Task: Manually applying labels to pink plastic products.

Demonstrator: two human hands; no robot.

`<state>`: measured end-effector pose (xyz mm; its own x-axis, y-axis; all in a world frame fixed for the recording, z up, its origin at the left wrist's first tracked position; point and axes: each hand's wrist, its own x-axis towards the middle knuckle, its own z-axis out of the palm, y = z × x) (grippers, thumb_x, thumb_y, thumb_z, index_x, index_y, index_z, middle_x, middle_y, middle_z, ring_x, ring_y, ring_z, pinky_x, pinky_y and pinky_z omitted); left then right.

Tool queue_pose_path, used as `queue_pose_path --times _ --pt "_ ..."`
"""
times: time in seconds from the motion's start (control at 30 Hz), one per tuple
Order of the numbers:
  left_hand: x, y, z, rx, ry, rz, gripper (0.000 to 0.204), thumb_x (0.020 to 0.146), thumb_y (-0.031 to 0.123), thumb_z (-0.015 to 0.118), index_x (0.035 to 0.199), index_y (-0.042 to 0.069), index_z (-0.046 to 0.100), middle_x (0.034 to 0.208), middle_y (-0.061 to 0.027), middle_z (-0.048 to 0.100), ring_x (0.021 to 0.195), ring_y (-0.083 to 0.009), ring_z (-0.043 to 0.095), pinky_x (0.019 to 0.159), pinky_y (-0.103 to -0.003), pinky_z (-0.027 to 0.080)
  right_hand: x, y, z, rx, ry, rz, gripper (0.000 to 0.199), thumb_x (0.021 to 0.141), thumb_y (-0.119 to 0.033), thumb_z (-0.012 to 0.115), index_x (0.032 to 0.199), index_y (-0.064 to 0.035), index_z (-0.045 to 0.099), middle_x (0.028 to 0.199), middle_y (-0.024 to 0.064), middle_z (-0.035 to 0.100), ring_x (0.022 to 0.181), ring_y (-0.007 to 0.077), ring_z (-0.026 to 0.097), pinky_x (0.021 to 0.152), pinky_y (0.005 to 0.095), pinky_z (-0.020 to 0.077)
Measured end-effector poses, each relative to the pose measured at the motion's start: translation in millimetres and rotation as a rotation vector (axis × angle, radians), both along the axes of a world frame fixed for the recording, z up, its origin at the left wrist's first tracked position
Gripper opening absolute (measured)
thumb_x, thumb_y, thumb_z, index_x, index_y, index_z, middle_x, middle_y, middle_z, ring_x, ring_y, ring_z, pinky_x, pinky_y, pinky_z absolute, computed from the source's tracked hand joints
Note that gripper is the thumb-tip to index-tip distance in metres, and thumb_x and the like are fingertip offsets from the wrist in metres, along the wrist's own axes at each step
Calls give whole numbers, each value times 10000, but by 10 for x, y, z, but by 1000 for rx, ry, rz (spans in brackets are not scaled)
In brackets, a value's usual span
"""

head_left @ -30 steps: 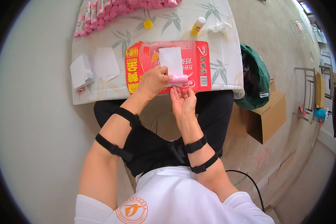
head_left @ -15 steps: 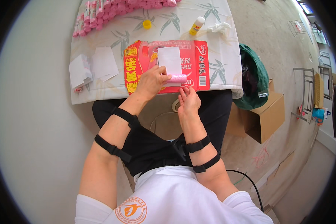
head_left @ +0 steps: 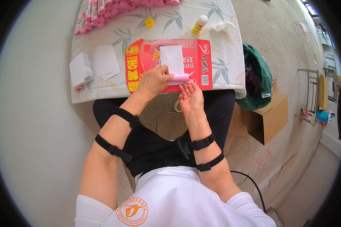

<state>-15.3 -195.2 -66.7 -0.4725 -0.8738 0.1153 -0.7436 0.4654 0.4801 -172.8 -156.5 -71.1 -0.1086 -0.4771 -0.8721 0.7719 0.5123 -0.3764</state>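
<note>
In the head view, the person's left hand point(head_left: 153, 80) is closed on the left end of a pink plastic roll point(head_left: 181, 78), which lies across the lower part of a white paper slip point(head_left: 171, 59) on a red printed cardboard sheet point(head_left: 197, 56). The right hand point(head_left: 193, 97) is palm up, its fingers loosely apart, just beside the roll's near edge. Farther back on the cloth-covered counter point(head_left: 231, 49) are an uncapped glue stick point(head_left: 200, 24), a yellow cap point(head_left: 149, 22) and a pile of pink rolls point(head_left: 117, 9).
</note>
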Motion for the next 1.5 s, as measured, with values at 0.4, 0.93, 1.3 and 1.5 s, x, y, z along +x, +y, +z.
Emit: queue_pose_path --times 0.4,0.93,1.3,1.5 --pt "4 131 -18 -109 -62 -86 565 586 147 798 1098 60 575 1039 -79 542 998 -257 535 894 -383 425 -32 -102 92 24 -132 -149 471 895 -342 527 1206 -6 416 1207 123 473 1189 284 485 897 380 378" --pt "24 29 -248 -191 55 27 280 706 83 704 980 139 683 833 -20 594 852 -203 565 842 -359 402 -106 -80 178 -274 356 142 590 780 -139 728 1242 26 401 1182 142 461 1189 296 466 880 391 424" --pt "17 56 -292 -49 199 204 203 748 134 697 940 190 729 832 27 611 869 -165 545 892 -368 350 -356 -509 -318 -1139 1389 810 163 613 -88 786 766 -97 731 769 30 602 776 218 542 690 336 448" --pt "-35 71 -351 119 386 391 136 756 173 703 885 168 745 820 20 638 851 -168 547 879 -353 344 -313 -497 -427 -984 1261 793 77 692 -110 748 755 -82 714 802 31 607 794 214 534 723 344 418"
